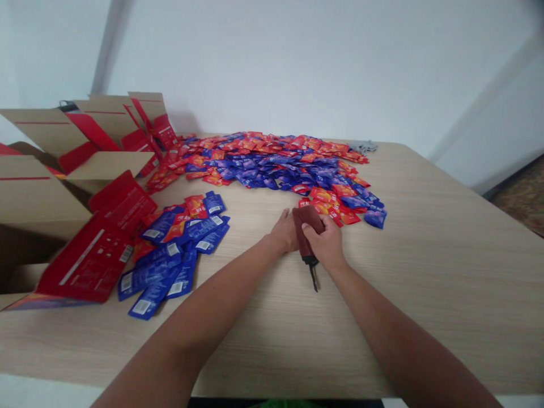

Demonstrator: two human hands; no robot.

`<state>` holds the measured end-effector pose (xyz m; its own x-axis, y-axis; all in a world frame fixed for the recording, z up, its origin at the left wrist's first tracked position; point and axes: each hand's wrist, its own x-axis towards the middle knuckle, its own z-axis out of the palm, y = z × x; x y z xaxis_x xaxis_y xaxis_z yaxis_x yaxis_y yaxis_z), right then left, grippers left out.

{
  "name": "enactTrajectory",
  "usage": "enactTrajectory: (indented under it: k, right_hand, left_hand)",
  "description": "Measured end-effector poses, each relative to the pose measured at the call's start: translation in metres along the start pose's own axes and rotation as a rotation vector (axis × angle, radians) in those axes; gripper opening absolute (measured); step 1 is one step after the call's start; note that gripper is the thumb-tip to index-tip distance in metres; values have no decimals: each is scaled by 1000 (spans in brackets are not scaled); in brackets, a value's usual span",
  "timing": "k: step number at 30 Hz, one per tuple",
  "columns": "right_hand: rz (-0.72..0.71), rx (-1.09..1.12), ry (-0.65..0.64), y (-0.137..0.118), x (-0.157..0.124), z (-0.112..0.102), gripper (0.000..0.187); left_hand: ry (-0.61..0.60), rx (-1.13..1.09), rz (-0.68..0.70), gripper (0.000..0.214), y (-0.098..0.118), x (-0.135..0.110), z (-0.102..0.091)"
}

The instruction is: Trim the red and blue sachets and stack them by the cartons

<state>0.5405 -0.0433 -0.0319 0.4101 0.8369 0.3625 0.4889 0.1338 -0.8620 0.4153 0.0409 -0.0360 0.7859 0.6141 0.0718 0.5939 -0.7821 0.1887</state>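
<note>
My right hand (329,241) is closed round a reddish-brown, oblong, pouch-like thing (302,218), its thumb lying across the top. That thing has a black lower end, from which a short dark cord (313,279) hangs toward me. Against its left side is my left hand (284,232), low over the table; the brown thing covers most of its fingers, so its grip does not show. Just beyond both hands lie several orange-red sachets (325,196), with a blue sachet (375,219) to their right.
A long heap of blue and red sachets (272,164) spans the back of the table (425,272). Opened red cardboard boxes (91,263) stand at left, flaps up. Beside them lies a smaller pile of sachets (182,243). A grey crumpled thing (363,147) rests at the back edge.
</note>
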Motion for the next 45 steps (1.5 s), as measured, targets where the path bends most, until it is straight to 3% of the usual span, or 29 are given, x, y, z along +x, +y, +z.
enactTrajectory:
  k: [10,19,23,30,33,38,45]
  right_hand:
    - [-22,6,-73,-4,-6,0,30]
    - [-7,26,-50,-8,-7,-1,25]
    - [0,16,-41,-8,-6,-1,23]
    - [-27,-2,-45,-13,-10,-3,21]
    - [-79,-7,-174,-19,-17,-3,20]
    - [-235,-189,-529,-26,-28,0,23]
    - [-218,-372,-584,-26,-29,7,23]
  left_hand:
    - [30,17,-15,54,2,-35,-9]
    - [17,29,-128,51,30,-124,-41]
    - [-27,36,-184,31,48,-149,-49]
    - [67,-12,-219,28,40,-146,-36]
    - [44,13,-237,25,40,-146,-33]
    - [-5,15,-272,26,43,-147,-33]
    - [26,-75,-273,28,38,-145,-29]
